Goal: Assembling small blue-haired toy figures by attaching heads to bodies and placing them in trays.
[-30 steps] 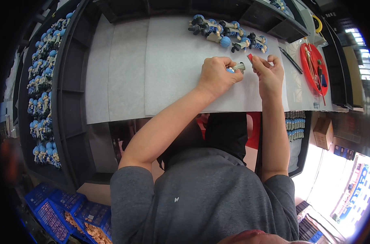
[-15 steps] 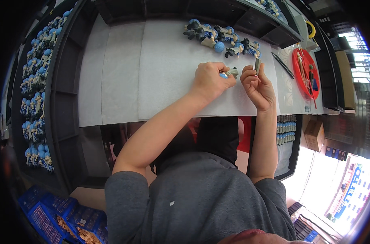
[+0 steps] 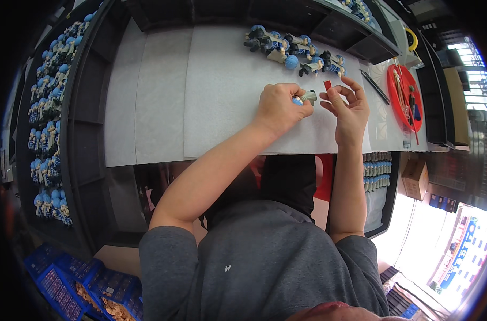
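My left hand [image 3: 278,108] is closed around a small figurine [image 3: 310,98] with a blue head and a grey-green body, lying sideways over the white sheet. Just to its right, my right hand [image 3: 351,115] pinches a small flat strip [image 3: 328,85], its red face showing and its upper end standing clear of the fingers. The other fingers of that hand are raised and spread. A short gap separates the strip from the figurine. Beyond both hands, several blue-haired figurines [image 3: 302,48] lie in a loose group on the sheet.
A red dish [image 3: 391,85] with thin tools stands at the right, beside a dark pen-like tool [image 3: 374,85]. Black trays [image 3: 85,123] border the left and far sides; the left one neighbours many figurines [image 3: 50,101]. Another tray [image 3: 388,214] with rows of figurines sits below right.
The strip in my right hand has turned from a grey-green face to a red one and shifted slightly left. My right fingers have spread. My left hand keeps its hold on the figurine.
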`<state>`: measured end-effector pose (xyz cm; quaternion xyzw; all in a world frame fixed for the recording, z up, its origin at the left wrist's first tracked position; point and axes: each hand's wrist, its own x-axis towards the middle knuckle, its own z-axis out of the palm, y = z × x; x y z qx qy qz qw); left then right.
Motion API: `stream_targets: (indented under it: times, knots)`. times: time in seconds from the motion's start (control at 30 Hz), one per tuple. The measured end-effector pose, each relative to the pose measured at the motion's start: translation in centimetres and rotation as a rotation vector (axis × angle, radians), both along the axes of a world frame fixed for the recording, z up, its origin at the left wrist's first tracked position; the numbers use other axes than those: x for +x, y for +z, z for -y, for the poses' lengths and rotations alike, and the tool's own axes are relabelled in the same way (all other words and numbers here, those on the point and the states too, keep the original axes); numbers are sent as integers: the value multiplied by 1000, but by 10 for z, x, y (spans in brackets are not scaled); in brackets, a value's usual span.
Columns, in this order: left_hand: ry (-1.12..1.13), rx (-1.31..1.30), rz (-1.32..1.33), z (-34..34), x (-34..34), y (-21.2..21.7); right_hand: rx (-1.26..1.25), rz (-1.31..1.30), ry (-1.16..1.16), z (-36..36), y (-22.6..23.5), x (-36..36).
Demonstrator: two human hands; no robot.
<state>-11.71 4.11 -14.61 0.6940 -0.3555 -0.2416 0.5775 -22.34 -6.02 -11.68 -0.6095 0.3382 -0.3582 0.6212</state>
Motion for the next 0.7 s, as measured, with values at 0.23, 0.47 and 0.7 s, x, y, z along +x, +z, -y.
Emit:
stream_targets:
  times: [0.23, 0.47, 0.7]
  knots:
    - [40, -27, 1, 0, -2, 2, -402, -263, 292, 13, 27, -6]
    - [24, -33, 73, 1, -2, -2, -342, -456, 389, 21, 13, 12]
    - [11, -42, 99, 1, 0, -6, -235, -290, 218, 7, -7, 1]
